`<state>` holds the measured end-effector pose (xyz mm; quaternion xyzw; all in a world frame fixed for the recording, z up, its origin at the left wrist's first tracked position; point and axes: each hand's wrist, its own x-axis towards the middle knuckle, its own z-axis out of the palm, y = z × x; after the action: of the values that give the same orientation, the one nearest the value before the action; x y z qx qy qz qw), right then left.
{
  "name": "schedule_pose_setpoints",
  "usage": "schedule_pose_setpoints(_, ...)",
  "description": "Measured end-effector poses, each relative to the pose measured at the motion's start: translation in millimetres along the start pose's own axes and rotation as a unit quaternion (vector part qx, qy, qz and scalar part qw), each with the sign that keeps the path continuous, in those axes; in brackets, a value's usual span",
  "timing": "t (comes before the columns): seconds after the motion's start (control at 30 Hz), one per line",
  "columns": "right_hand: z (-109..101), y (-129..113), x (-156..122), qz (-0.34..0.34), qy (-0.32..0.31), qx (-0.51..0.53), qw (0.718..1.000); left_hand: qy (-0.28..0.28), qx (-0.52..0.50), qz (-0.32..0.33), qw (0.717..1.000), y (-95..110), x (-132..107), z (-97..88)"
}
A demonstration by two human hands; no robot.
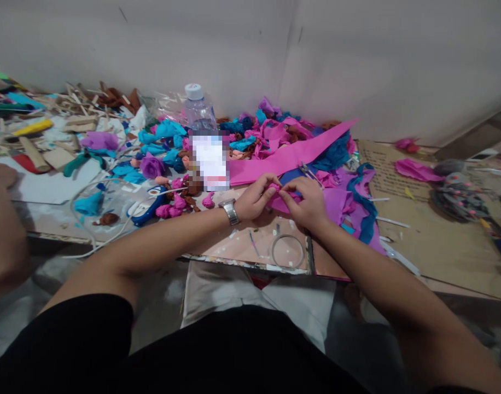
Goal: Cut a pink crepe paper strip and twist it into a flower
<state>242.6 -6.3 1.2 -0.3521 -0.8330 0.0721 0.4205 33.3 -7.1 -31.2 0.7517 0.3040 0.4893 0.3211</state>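
My left hand (pixel 255 198), with a metal watch (pixel 229 212) on its wrist, pinches a piece of pink crepe paper (pixel 276 187). My right hand (pixel 306 201) faces it, thumb and fingers closed on the same paper, the fingertips of both nearly meeting. Part of the paper hangs beneath the fingers, and the exact grip is hidden. Just behind lies a long pink paper strip (pixel 275 164), with scissors (pixel 310 171) beside my right hand. Purple crepe paper (pixel 341 205) spreads to the right. Small rolled pink paper flowers (pixel 174 205) lie left of my left wrist.
A clear bottle (pixel 199 109) stands at the back behind a phone with a blurred screen (pixel 211 161). A tape ring (pixel 287 251) lies near the front edge. A blue cable reel (pixel 146 207), cardboard (pixel 451 241) and wood scraps (pixel 82 120) flank the work. Another person's arm (pixel 4 230) reaches in at left.
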Motion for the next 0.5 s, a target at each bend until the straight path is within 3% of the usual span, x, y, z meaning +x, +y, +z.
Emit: schedule_pose_setpoints(0.5,2.4,3.1,2.2,-0.021,0.005,0.037,0.999,-0.027,0.000,0.015,1.000,-5.7,1.0,-0.9)
